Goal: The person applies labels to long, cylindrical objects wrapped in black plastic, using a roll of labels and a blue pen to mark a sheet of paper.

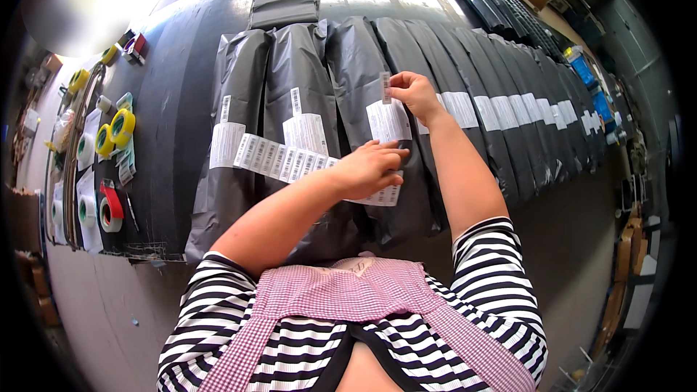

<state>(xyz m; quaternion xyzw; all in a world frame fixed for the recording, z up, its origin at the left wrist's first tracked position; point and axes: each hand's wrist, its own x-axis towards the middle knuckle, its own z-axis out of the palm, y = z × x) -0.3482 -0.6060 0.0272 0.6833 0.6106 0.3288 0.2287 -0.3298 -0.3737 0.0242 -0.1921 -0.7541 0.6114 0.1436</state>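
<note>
The left hand (370, 167) lies flat, fingers spread, pressing a strip of white labels (290, 163) onto the grey mailer bags (305, 80). Further right, the raised right hand (412, 91) pinches a small label (385, 87) upright.

At frame centre, the left hand (367, 167) presses a strip of labels (290, 162) onto grey mailing bags (305, 65). Above it, the right hand (414, 91) pinches a small label (385, 87). Tape rolls (116, 131) lie at left.

Single head view, looking steeply down, close over table (181, 138); fisheye-bent edges.
</note>
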